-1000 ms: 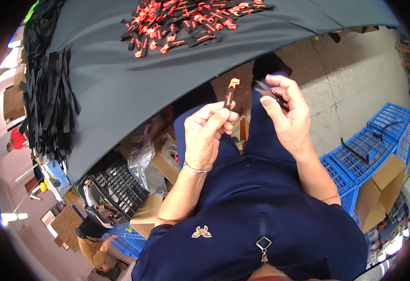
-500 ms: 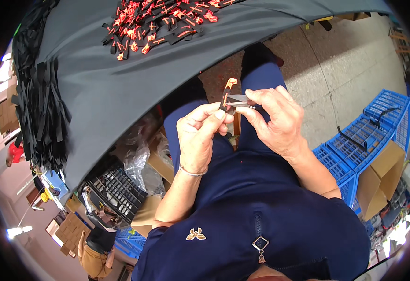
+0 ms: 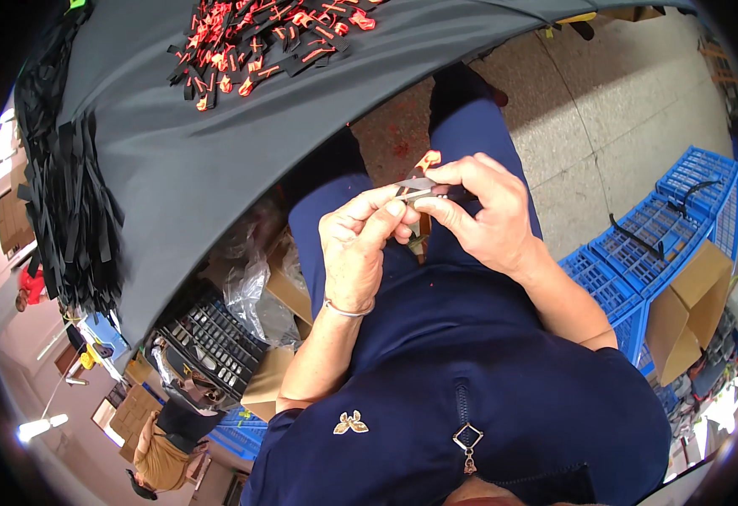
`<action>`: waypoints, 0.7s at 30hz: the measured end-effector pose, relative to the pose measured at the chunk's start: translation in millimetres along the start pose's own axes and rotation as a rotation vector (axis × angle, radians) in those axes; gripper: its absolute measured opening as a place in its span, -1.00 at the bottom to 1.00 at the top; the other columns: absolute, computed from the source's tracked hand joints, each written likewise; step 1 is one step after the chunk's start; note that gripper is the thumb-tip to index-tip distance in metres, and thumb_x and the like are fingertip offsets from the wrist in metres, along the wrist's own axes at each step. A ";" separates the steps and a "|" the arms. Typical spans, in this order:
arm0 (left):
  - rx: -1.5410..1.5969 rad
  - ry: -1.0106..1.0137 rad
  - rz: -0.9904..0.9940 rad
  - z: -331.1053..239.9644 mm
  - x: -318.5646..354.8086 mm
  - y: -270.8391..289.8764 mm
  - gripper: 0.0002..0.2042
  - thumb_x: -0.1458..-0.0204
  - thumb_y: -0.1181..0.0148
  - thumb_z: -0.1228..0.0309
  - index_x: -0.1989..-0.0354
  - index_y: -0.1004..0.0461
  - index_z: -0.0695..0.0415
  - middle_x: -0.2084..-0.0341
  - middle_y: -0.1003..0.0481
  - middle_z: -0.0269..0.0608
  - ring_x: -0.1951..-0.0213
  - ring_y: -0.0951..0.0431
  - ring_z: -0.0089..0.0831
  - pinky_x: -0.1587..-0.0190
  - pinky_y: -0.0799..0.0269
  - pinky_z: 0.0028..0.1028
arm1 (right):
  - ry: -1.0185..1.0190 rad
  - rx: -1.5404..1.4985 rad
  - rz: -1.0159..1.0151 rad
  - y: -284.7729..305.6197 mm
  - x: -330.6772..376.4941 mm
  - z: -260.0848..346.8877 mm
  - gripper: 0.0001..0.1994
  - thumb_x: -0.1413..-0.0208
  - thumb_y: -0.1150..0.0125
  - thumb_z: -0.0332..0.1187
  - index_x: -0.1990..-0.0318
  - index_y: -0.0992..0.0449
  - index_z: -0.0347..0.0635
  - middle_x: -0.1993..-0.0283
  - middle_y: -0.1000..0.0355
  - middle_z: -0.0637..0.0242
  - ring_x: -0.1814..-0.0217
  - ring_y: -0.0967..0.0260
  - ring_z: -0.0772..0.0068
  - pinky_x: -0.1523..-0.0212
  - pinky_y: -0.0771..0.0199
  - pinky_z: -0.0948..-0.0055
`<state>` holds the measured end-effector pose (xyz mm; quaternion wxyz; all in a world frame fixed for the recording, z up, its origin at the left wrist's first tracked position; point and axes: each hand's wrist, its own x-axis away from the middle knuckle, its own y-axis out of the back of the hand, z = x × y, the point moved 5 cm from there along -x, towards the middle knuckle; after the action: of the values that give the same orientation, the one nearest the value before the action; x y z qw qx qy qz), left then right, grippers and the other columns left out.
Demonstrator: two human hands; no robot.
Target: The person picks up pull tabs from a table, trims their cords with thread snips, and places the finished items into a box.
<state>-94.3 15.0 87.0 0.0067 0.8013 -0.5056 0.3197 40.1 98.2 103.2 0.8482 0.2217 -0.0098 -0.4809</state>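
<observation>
— Hands meeting mid-frame: left hand (image 3: 359, 244) and right hand (image 3: 480, 212) both pinching a black strip (image 3: 419, 184) with orange tip (light, floppy).
— Gripping near the tip looks best.

head cam | worn, looks steeply down | close on lap (image 3: 436, 320) | fisheye

Grey table (image 3: 217, 160) fills upper left. On its far end: scattered pile of red-and-black strips (image 3: 259, 38). Bundle of black strips (image 3: 69, 211) hangs off its left edge. Under the table: clear plastic bags (image 3: 255, 287), black crate (image 3: 209, 341), cardboard boxes (image 3: 280, 291). Well right of the table, on concrete floor (image 3: 605, 118): blue crates (image 3: 672, 223), open cardboard box (image 3: 689, 308).
</observation>
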 end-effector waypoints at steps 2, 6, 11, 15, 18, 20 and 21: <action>-0.013 -0.021 0.005 1.7 0.1 -4.7 -0.81 -0.04 -0.13 0.51 0.18 -0.51 0.32 0.48 -0.54 -0.22 0.51 -0.45 -0.62 0.40 -0.39 -0.65 | -0.441 -0.672 0.094 -14.1 8.2 -22.9 -0.84 -0.03 -0.27 -0.42 0.30 -0.45 -0.29 0.36 -0.47 0.34 0.35 -0.40 0.64 0.34 -0.41 0.62; -0.042 -0.066 -0.001 0.1 -1.9 -8.8 -0.84 -0.04 -0.13 0.54 0.21 -0.50 0.32 0.47 -0.55 -0.19 0.51 -0.46 -0.61 0.41 -0.42 -0.63 | -0.610 -1.165 0.120 -26.8 18.4 -39.0 -0.83 -0.02 -0.28 -0.43 0.27 -0.47 -0.29 0.34 -0.46 0.38 0.34 -0.37 0.71 0.32 -0.39 0.66; 0.018 -0.028 -0.017 6.5 -3.9 -3.0 -0.83 -0.04 -0.13 0.55 0.20 -0.50 0.33 0.47 -0.55 -0.18 0.51 -0.46 -0.62 0.42 -0.41 -0.64 | -0.393 -0.400 0.110 -1.1 6.2 -23.6 -0.81 0.02 -0.29 -0.50 0.24 -0.45 -0.28 0.31 -0.44 0.39 0.27 -0.37 0.66 0.25 -0.41 0.63; 0.019 -0.038 -0.004 5.7 -2.8 -6.5 -0.83 -0.04 -0.12 0.56 0.20 -0.49 0.33 0.47 -0.54 -0.19 0.50 -0.45 -0.62 0.41 -0.39 -0.64 | -0.183 -0.034 0.055 11.0 1.3 -8.9 -0.82 0.08 -0.32 -0.51 0.30 -0.47 -0.31 0.38 -0.44 0.28 0.36 -0.40 0.57 0.34 -0.42 0.61; -0.023 -0.061 -0.011 5.3 -2.9 -6.9 -0.84 -0.05 -0.11 0.56 0.20 -0.50 0.32 0.47 -0.54 -0.20 0.49 -0.45 -0.62 0.40 -0.38 -0.65 | -0.052 0.103 0.038 13.5 1.3 -4.6 -0.82 0.11 -0.34 -0.51 0.33 -0.48 -0.30 0.41 -0.43 0.25 0.44 -0.38 0.51 0.43 -0.38 0.61; -0.021 -0.050 -0.020 7.4 -3.5 -5.4 -0.84 -0.04 -0.11 0.56 0.21 -0.50 0.32 0.47 -0.54 -0.21 0.49 -0.45 -0.62 0.39 -0.38 -0.64 | -0.008 0.152 0.043 12.9 2.0 -3.2 -0.82 0.13 -0.35 -0.52 0.33 -0.49 -0.30 0.41 -0.43 0.25 0.47 -0.37 0.49 0.47 -0.35 0.60; -0.021 -0.049 -0.020 7.7 -3.7 -4.5 -0.84 -0.04 -0.11 0.56 0.21 -0.50 0.32 0.47 -0.54 -0.21 0.49 -0.45 -0.62 0.39 -0.38 -0.64 | -0.067 0.095 0.057 12.0 1.8 -5.9 -0.81 0.13 -0.35 -0.51 0.33 -0.49 -0.29 0.43 -0.43 0.27 0.48 -0.36 0.50 0.48 -0.33 0.60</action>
<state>-87.8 17.6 80.4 0.0058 0.8138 -0.5009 0.2946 52.1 104.2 102.2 0.8493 0.2453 -0.0673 -0.4625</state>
